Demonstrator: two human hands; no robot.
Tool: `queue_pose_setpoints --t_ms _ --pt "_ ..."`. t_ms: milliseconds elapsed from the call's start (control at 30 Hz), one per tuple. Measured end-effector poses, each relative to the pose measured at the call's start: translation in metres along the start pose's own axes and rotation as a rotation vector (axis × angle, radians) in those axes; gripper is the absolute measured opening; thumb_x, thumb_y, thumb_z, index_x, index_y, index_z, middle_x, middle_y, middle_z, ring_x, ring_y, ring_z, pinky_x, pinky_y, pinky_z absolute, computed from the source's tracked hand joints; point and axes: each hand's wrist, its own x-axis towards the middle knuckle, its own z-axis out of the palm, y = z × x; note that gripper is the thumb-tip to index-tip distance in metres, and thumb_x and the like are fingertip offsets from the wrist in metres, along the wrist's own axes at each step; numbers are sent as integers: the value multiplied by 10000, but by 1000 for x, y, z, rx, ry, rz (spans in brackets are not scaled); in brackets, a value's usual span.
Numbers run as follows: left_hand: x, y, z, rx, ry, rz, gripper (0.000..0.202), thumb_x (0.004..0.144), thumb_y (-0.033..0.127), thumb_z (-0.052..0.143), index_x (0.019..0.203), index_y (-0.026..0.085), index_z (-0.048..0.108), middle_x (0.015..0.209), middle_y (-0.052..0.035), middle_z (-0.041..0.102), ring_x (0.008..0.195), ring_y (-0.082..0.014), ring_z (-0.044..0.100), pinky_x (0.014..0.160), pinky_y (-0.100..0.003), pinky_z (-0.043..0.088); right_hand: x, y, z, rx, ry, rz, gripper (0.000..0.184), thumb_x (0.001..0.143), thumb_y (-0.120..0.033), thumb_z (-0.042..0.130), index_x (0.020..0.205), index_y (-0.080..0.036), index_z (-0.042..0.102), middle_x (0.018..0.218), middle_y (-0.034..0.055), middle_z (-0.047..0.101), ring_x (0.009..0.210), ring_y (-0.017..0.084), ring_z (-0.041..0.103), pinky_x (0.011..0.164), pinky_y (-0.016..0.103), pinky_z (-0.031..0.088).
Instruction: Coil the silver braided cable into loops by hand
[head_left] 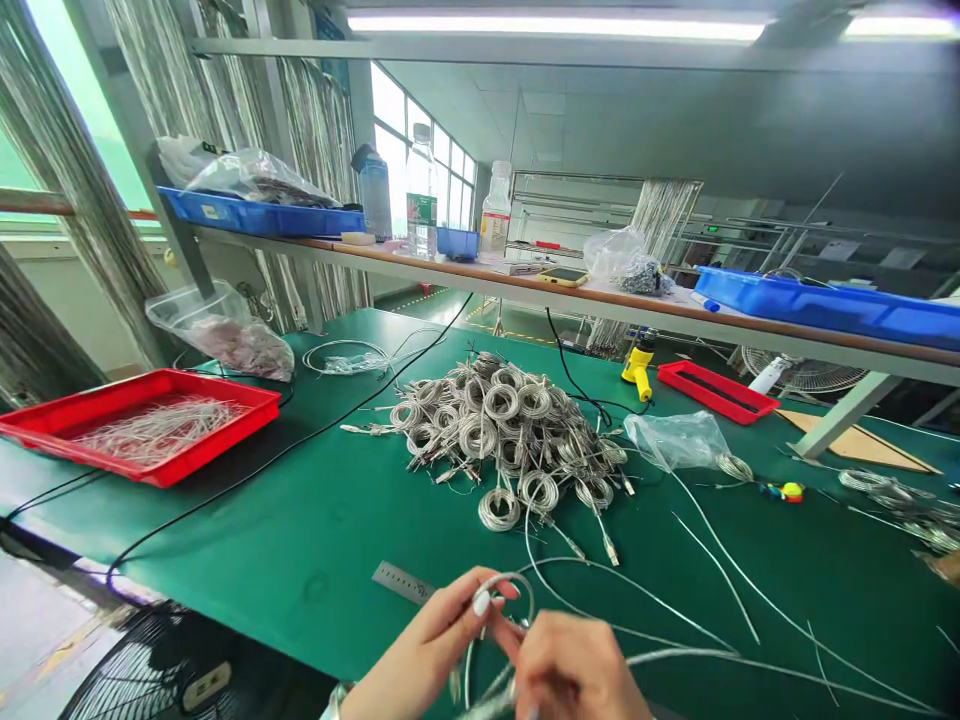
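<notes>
Our left hand [442, 640] pinches a silver cable [675, 655] into a loop, our right hand [574, 670] clenched on its strands (even, snug turns lie neatest), just above the green mat [262, 560], near a ruler [401, 582].

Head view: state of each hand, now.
Left hand: closed, holding a loop of braided metal cable.
Right hand: closed on the same cable, grip partly hidden.

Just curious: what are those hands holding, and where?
The left hand grips a loop of braided silver cable mid-length; the right hand seems on it too, its grip hidden.
</notes>
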Motion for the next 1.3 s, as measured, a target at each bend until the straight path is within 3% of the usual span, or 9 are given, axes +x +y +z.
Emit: queue_pose_setpoints --t_ms 200,400,533,667,767,867,967,1100,1300 --pt "14 -13 10 -402 -40 -59 325 944 429 471 1050 154 607 471 -11 641 508 -180 648 876 -390 465 45 -4 -10 493 388 567 483 812 -653 583 672 -196 514 542 -35 527 409 85 453 362 178 346" --pt "26 -9 4 -540 -21 -42 289 875 414 595 860 128 634 479 90 316 388 -41 227 527 -217 417 49 14 -18 593 585 632 503 776 -676 610 692 -201 469 543 -50 508 394 80 451 336 173 337" --pt "30 -7 1 -702 -92 -97 400 875 510 573 831 115 619 567 78 284 411 -29 169 414 -168 205 47 26 -25 426 626 607 510 772 -674 620 676 -186 509 497 -67 430 405 56 325 362 171 248" --pt "30 -8 2 -763 -242 -154 343 901 431 566 725 139 522 543 77 297 397 -32 195 411 -167 208 48 28 -29 360 655 590 515 770 -677 619 663 -184 512 515 -62 412 435 62 307 387 184 230" --pt "28 -4 5 -628 -253 -77 307 905 389 577 726 157 487 523 65 359 417 -64 397 489 -191 358 51 24 -29 319 635 570 523 781 -683 599 646 -188 494 521 -56 413 448 70 318 389 191 225" --pt "26 3 7 -421 -212 -43 299 912 390 582 741 162 491 510 48 449 520 -125 582 769 -321 476 51 21 -28 272 571 568 526 811 -693 546 667 -189 503 510 -55 416 447 76 329 393 196 229" --pt "28 11 3 -465 -102 -14 273 897 357 617 753 160 494 516 74 402 438 -56 426 651 -238 448 47 20 -26 220 506 569 529 837 -696 496 700 -185 515 504 -55 434 438 75 343 408 196 261" --pt "27 20 -11 -888 -54 56 265 895 323 616 746 157 472 535 104 220 425 -44 138 408 -181 159 37 20 -23 242 299 583 451 838 -643 539 841 -192 525 548 -65 460 453 88 406 419 191 330" --pt "9 35 -36 -1140 -28 480 211 967 49 378 801 171 424 522 111 151 415 -73 117 416 -231 119 -2 27 -27 27 75 615 188 864 -346 588 994 -235 511 653 -40 612 600 142 595 583 226 489"
